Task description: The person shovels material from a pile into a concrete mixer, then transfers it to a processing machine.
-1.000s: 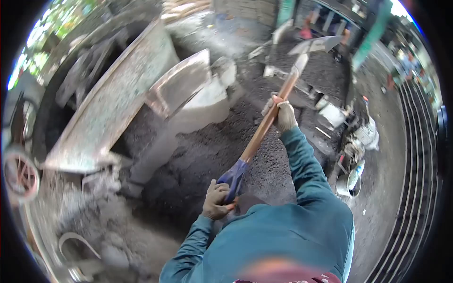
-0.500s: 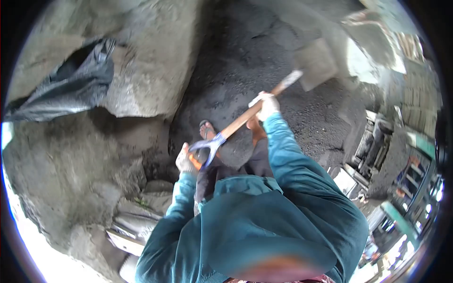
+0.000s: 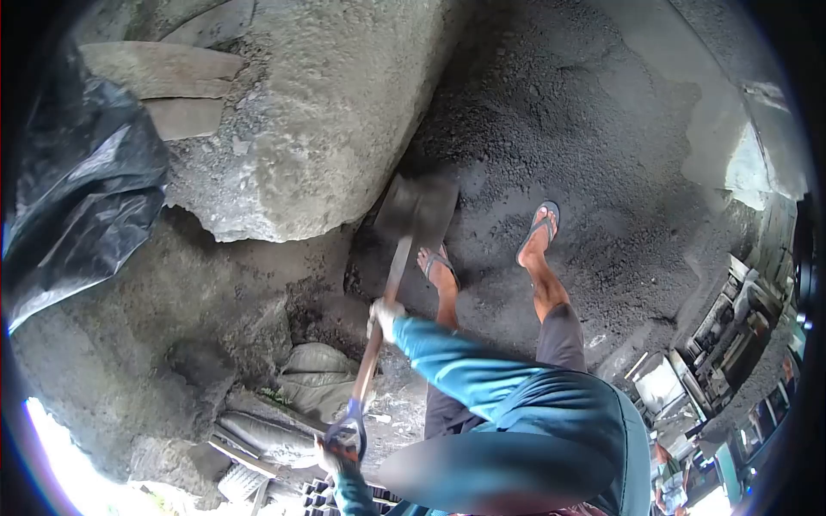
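Observation:
A shovel with a wooden shaft (image 3: pixel 371 357) slants across the left of centre. Its flat metal blade (image 3: pixel 419 206) is at the far end, low beside the big rock and near one sandalled foot (image 3: pixel 440 267). My right hand (image 3: pixel 386 317) is closed round the middle of the shaft. At the near end my left hand (image 3: pixel 336 454) is wrapped round the handle grip (image 3: pixel 348 426), which has a blue frame. The blade is slightly blurred, and I cannot tell whether anything lies on it.
A large grey rock (image 3: pixel 327 120) rises at the upper left, with black plastic sheeting (image 3: pixel 95 189) beside it. Dark gravelly ground (image 3: pixel 602 172) spreads to the right. Stacked wood (image 3: pixel 718 331) lies at the right; another person (image 3: pixel 669 482) is at the lower right.
The shovel has swung from the right to the left, its blade now beside the rock. Both hands have moved with it, still gripping. The view has shifted and the feet now stand apart.

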Motion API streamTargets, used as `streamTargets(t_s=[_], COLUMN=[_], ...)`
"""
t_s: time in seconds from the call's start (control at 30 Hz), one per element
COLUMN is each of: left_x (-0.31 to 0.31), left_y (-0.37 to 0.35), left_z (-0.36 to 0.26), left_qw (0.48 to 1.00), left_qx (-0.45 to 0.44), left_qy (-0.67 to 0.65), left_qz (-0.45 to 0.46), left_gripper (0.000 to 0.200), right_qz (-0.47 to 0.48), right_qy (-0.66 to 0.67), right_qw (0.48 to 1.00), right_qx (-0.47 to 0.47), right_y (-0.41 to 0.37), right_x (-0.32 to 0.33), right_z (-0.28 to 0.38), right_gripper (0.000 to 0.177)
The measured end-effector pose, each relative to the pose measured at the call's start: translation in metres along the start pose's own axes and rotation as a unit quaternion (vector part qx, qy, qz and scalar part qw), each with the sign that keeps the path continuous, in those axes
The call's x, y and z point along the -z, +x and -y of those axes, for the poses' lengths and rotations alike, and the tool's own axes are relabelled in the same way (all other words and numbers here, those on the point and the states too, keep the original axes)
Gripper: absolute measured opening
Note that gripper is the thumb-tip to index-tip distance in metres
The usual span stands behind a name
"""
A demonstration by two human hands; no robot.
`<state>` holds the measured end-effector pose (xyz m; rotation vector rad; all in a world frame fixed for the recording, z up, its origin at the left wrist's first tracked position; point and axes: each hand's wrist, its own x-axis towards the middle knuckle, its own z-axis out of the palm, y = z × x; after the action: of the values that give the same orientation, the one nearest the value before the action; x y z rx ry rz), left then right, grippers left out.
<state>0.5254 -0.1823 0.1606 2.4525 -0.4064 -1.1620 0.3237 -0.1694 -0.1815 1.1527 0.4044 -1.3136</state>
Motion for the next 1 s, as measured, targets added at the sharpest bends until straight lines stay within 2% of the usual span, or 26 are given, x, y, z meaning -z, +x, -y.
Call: streamTargets(t_s=[0.03,0.07,0.1,0.13,0.17,0.23,0.27,0.3,0.37,0.43,0.47,0.5,0.53,0.57,0.63,0.67,0.7,0.77,0.83,0.87,0.9,0.93,0.97,1.0], left_x=[-0.049,-0.115,-0.172,-0.189,-0.217,-0.223,-0.213,-0.21,-0.174,-0.154,-0.139,-0.144,-0.146,-0.152,-0.186,-0.203,-0.224,-0.273,-0.333,-0.363,-0.399,-0.412,-0.424,-0.434], left_y=[0.008,0.004,-0.012,0.007,-0.019,-0.039,-0.048,-0.051,-0.011,-0.004,0.03,0.014,0.013,0.01,-0.044,-0.058,-0.066,-0.114,-0.174,-0.221,-0.251,-0.325,-0.415,-0.48], left_z=[-0.005,-0.003,-0.005,0.01,0.014,0.035,0.037,0.041,0.057,0.046,0.047,0.032,0.023,0.015,0.003,0.001,0.005,0.021,0.034,0.043,0.054,0.05,0.059,0.066], left_qw=[0.995,0.99,0.997,0.987,0.996,0.992,0.989,0.991,0.989,0.973,0.974,0.974,0.979,0.979,0.969,0.965,0.961,0.925,0.892,0.861,0.838,0.788,0.752,0.71], left_qx=[-0.04,-0.1,-0.052,0.023,0.024,-0.074,-0.058,-0.041,-0.118,-0.232,-0.222,-0.216,-0.167,-0.117,-0.122,-0.066,-0.005,-0.063,-0.025,-0.062,-0.09,-0.105,-0.193,-0.243], left_qy=[-0.007,-0.043,-0.048,-0.097,-0.041,-0.082,-0.104,-0.128,-0.09,-0.007,-0.001,0.016,0.001,-0.011,0.066,0.09,0.098,0.159,0.184,0.209,0.219,0.231,0.182,0.145], left_qz=[0.088,0.086,-0.007,0.127,0.08,0.066,0.091,0.019,0.023,0.007,0.04,0.061,0.114,0.168,0.203,0.238,0.259,0.34,0.413,0.46,0.492,0.56,0.604,0.645], left_gripper=[0.046,0.042,0.035,0.033,0.032,0.031,0.028,0.026,0.023,0.025,0.027,0.023,0.024,0.03,0.039,0.042,0.042,0.048,0.043,0.04,0.042,0.042,0.044,0.041], right_qz=[-0.034,-0.032,-0.085,-0.107,-0.095,-0.034,-0.035,-0.038,-0.082,-0.04,-0.018,-0.024,0.07,0.058,0.008,-0.004,-0.014,-0.027,-0.073,0.026,0.0,0.02,0.071,0.116], right_qy=[-0.086,-0.141,-0.15,-0.182,-0.173,-0.139,-0.132,-0.121,-0.095,-0.024,0.023,0.027,0.042,0.043,0.078,0.182,0.195,0.224,0.249,0.292,0.267,0.267,0.253,0.247], right_qw=[0.994,0.985,0.984,0.968,0.955,0.964,0.964,0.966,0.972,0.978,0.983,0.977,0.973,0.962,0.934,0.937,0.925,0.897,0.838,0.793,0.773,0.753,0.703,0.667], right_qx=[0.06,0.095,0.046,0.133,0.223,0.224,0.226,0.227,0.199,0.201,0.18,0.211,0.216,0.263,0.349,0.299,0.326,0.381,0.48,0.534,0.575,0.602,0.661,0.694], right_y=[-0.004,0.0,-0.003,-0.009,-0.016,-0.015,-0.018,-0.025,-0.058,-0.08,-0.094,-0.113,-0.126,-0.169,-0.194,-0.229,-0.258,-0.333,-0.447,-0.476,-0.549,-0.603,-0.66,-0.719], right_x=[-0.038,-0.059,-0.084,-0.093,-0.086,-0.061,-0.055,-0.048,-0.049,-0.038,-0.032,-0.03,-0.012,-0.014,0.021,0.034,0.048,0.067,0.057,0.077,0.063,0.065,0.063,0.065], right_z=[0.059,0.116,0.177,0.217,0.231,0.24,0.233,0.22,0.201,0.187,0.187,0.186,0.192,0.194,0.209,0.225,0.239,0.277,0.306,0.333,0.342,0.363,0.378,0.392], right_gripper=[0.008,0.007,0.005,0.007,0.008,0.009,0.01,0.011,0.011,0.009,0.01,0.012,0.011,0.011,0.009,0.009,0.01,0.013,0.011,0.009,0.011,0.015,0.018,0.02])
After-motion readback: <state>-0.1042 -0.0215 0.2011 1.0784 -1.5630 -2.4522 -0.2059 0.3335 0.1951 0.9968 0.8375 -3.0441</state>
